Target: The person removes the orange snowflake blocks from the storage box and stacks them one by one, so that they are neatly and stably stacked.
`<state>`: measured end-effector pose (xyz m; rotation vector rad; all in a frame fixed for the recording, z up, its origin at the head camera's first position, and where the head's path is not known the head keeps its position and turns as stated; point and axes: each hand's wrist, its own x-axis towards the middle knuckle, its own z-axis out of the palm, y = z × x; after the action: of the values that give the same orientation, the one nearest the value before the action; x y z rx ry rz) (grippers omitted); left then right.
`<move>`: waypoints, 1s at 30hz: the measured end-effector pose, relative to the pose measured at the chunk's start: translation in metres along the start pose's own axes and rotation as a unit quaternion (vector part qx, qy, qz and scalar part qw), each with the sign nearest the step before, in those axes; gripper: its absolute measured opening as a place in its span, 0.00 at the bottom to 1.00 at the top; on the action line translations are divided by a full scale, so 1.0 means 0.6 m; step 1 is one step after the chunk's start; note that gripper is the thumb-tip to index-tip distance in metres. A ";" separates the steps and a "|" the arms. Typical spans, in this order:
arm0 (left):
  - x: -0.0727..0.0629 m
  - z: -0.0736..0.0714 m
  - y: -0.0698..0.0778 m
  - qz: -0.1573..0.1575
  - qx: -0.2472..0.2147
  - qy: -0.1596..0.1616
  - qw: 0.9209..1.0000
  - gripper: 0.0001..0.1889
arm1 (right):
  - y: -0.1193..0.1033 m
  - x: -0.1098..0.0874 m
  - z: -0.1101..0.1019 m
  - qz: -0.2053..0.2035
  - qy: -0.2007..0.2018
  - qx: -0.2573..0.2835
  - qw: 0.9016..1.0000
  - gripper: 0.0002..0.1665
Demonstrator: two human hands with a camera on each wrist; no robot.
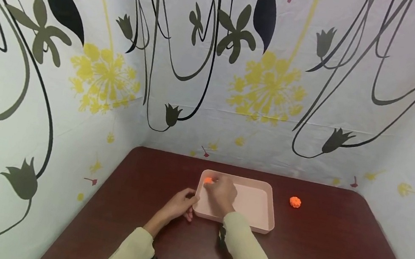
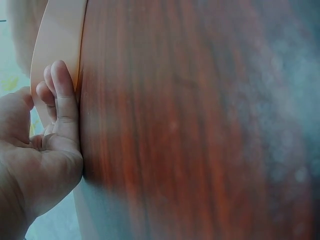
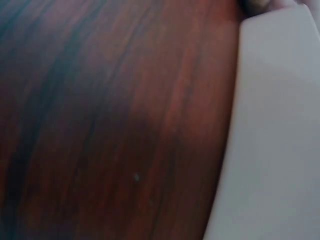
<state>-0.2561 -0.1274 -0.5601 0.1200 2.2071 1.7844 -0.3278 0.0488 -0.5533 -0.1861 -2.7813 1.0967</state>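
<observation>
A shallow pale pink tray [image 1: 255, 199] lies on the table, its far left corner partly behind my right hand. My left hand [image 1: 179, 204] holds the tray's left side, thumb at the rim and fingers along the outer wall; the left wrist view shows this hand [image 2: 50, 135] close against the tray wall [image 2: 62, 35]. Over the tray, my right hand [image 1: 223, 192] pinches a small orange flower head [image 1: 207, 180] near the far left corner. In the right wrist view the tray's outer wall [image 3: 277, 115] shows, while the right hand's fingers are out of sight.
Another orange flower head [image 1: 295, 202] lies on the dark red-brown wooden table [image 1: 317, 244], right of the tray. White cloth walls [image 1: 204, 86] with a printed flower pattern stand behind the table and along both sides.
</observation>
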 end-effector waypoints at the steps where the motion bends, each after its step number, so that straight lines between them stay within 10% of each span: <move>1: -0.001 0.000 0.000 0.001 -0.001 -0.001 1.000 0.29 | -0.002 -0.002 0.002 -0.004 0.008 -0.005 1.000 0.15; 30: -0.002 -0.001 0.001 0.004 -0.003 0.003 1.000 0.28 | -0.006 0.001 0.032 -0.082 0.068 -0.103 0.989 0.28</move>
<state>-0.2553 -0.1282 -0.5594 0.1212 2.2078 1.7983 -0.3320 0.0333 -0.5649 -0.0505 -2.7258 0.7311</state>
